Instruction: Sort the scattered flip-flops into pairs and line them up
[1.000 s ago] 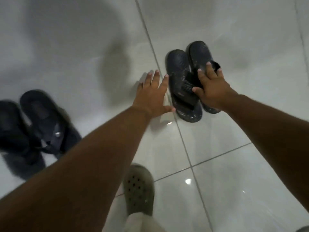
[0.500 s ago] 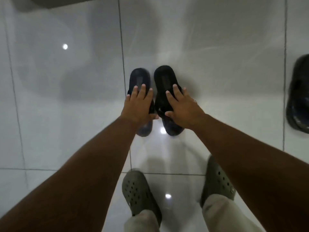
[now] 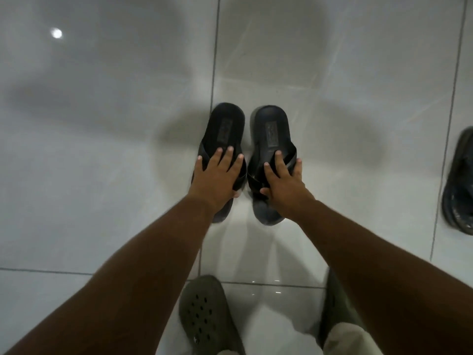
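Observation:
Two black cross-strap flip-flops lie side by side on the white tiled floor, close together and parallel. My left hand (image 3: 217,178) lies over the straps of the left flip-flop (image 3: 225,129), with its thumb tucked at the strap's inner edge. My right hand (image 3: 284,183) grips the straps of the right flip-flop (image 3: 271,131) the same way, fingers spread on top. The near ends of both flip-flops are partly hidden under my hands.
Another dark flip-flop (image 3: 460,185) lies at the right edge, cut off by the frame. My feet in olive clogs (image 3: 207,316) stand just below the pair, the right clog (image 3: 337,301) half hidden by my arm. Glossy floor tiles (image 3: 102,149) spread to the left and ahead.
One second ago my right hand held a textured pair and my left hand hovered open. The view has swung left, and both hands now sit on the cross-strap pair, which stands straighter.

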Available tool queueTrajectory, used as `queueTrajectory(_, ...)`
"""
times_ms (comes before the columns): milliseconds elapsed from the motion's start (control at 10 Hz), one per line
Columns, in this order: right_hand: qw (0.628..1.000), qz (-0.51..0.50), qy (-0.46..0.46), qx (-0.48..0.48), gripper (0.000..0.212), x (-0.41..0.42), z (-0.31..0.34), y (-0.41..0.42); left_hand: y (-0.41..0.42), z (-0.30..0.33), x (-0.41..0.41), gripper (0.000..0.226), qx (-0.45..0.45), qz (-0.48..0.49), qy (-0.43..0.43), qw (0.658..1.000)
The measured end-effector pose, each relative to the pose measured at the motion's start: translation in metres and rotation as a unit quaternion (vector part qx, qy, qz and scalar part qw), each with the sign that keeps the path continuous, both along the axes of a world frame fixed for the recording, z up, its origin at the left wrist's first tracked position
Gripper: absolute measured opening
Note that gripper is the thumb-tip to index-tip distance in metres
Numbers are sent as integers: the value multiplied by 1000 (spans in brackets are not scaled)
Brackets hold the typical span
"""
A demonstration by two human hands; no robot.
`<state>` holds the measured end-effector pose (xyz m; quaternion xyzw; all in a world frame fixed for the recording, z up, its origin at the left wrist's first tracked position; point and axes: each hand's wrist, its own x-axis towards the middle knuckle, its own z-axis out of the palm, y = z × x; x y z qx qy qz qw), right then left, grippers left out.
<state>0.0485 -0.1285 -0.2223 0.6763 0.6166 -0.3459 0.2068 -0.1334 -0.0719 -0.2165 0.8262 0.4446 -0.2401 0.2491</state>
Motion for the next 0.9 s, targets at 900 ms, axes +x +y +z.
queueTrajectory(900, 988, -122, 89, 33, 77, -154, 81, 53, 17, 59, -174, 116, 81, 58, 101, 990)
